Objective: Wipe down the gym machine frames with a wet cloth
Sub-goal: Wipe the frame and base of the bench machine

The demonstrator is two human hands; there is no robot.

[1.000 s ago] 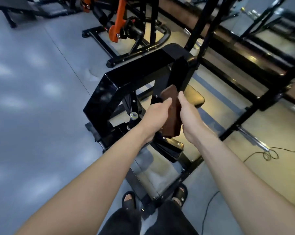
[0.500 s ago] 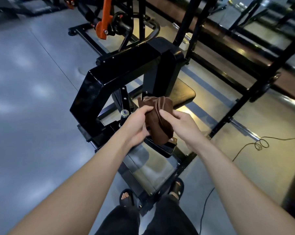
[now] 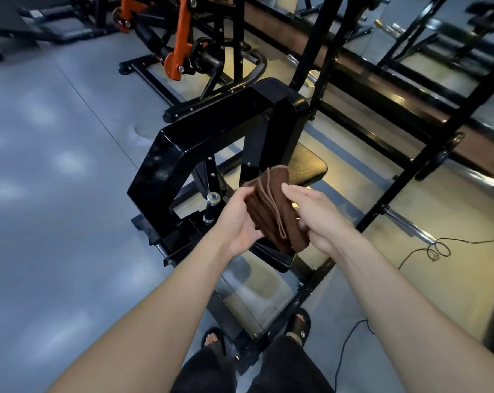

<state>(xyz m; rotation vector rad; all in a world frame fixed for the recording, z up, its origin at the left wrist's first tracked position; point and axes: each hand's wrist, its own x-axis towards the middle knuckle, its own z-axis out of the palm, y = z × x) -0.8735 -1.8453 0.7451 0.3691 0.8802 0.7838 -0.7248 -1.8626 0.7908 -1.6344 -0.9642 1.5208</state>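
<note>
Grey gym flooring (image 3: 55, 194) is spreading out to the left, and a yellowish patch of it is glowing under the equipment on the right. Just ahead of the person, a black machine frame (image 3: 211, 131) of thick square tubing is standing as an angular arch, with a black padded seat (image 3: 308, 167) showing beyond its right upright. Both bare forearms are reaching forward over the frame's base. A folded brown cloth (image 3: 271, 205) is being held in the air between the two hands, in front of the frame's right upright and not touching it. The left hand (image 3: 237, 219) is cupping the cloth from the left, its fingers curling round the folds. The right hand (image 3: 311, 211) is gripping the cloth from the right, its thumb lying across the top fold. An orange lever arm (image 3: 180, 38) is standing on another machine farther back. A thin cable (image 3: 435, 248) is lying coiled on the floor at right.
</note>
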